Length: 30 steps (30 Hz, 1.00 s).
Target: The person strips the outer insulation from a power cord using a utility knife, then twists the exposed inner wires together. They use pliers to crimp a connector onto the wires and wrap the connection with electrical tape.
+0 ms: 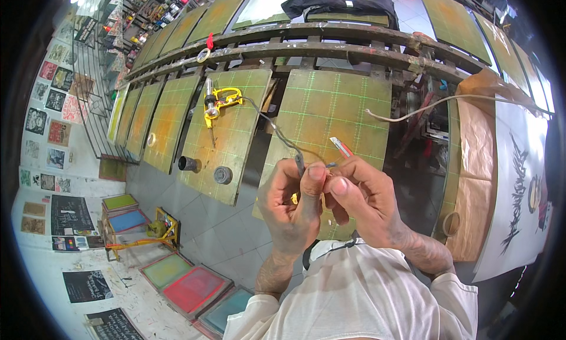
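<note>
- Pinching a thin dark cable (282,137) between thumb and forefinger, the left hand (292,207) is raised in front of the chest, its other fingers curled in; a small yellow bit shows at its palm, too small to tell what it is.
- The right hand (364,200) meets it fingertip to fingertip, thumb and forefinger pressed on the same cable end, while a utility knife with a red-orange handle (342,148) sticks up from behind its fingers.
- The cable runs up and to the left from the hands, across the gap between two boards, to a yellow soldering tool (217,103) that lies on a green gridded printing board (233,137).
- On the lower end of that same board stand two small round dark things: a cylinder (187,163) at its left edge and a round cap (223,175) just beside it.
- A second gridded board (336,113) lies right behind the hands, with a pale cord (424,107) crossing its upper right corner.
- A roll of tape (203,55) hangs on the paint-crusted rail (306,48) above the boards.
- A black printed T-shirt (348,1) lies on a board beyond the rail.
- To the right, brown paper (477,157) and a white sheet with a black design (516,181) cover another board.
- On the floor at lower left lean framed printing screens (194,287) in green, red and blue.
</note>
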Tool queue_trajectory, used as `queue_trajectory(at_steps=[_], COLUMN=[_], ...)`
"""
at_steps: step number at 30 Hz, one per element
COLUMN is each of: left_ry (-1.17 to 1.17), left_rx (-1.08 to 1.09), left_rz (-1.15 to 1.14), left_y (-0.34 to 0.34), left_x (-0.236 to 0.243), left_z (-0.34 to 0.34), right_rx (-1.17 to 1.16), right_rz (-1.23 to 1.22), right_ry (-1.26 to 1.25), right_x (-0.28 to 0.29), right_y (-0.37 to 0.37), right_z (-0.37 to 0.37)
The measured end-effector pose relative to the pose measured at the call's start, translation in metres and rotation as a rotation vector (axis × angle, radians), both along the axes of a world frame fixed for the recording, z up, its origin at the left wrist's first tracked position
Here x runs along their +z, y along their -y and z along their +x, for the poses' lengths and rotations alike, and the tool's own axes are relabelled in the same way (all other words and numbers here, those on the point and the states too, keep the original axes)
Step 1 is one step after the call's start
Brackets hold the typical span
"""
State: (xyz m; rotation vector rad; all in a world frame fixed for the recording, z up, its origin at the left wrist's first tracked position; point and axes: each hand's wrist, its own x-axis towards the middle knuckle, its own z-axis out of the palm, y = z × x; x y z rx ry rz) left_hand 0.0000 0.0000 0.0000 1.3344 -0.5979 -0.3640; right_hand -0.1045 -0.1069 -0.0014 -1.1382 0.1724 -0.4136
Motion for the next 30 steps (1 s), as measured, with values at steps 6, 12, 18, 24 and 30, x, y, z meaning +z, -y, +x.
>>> queue_trajectory(at_steps=[6, 12, 18, 24, 30], left_ry=[0.057, 0.083, -0.066, -0.127, -0.059], left_rx=[0.044, 0.083, 0.036, 0.194, 0.084], left_rz=[-0.054, 0.159, 0.055, -0.044, 0.041], left_y=[0.005, -0.008, -0.006, -0.012, -0.006], left_x=[-0.002, 0.004, 0.016, 0.022, 0.023], left_z=[-0.005, -0.004, -0.005, 0.01, 0.003], right_rx=[-0.047, -0.617, -0.747, -0.669, -0.415], right_rz=[0.009, -1.232, -1.488, -1.133, -0.718], right_ry=[0.007, 0.4, 0.554, 0.448, 0.202], right_x=[0.0, -0.009, -0.016, -0.019, -0.006], right_y=[0.003, 0.018, 0.032, 0.03, 0.021], right_z=[-0.002, 0.012, 0.021, 0.007, 0.005])
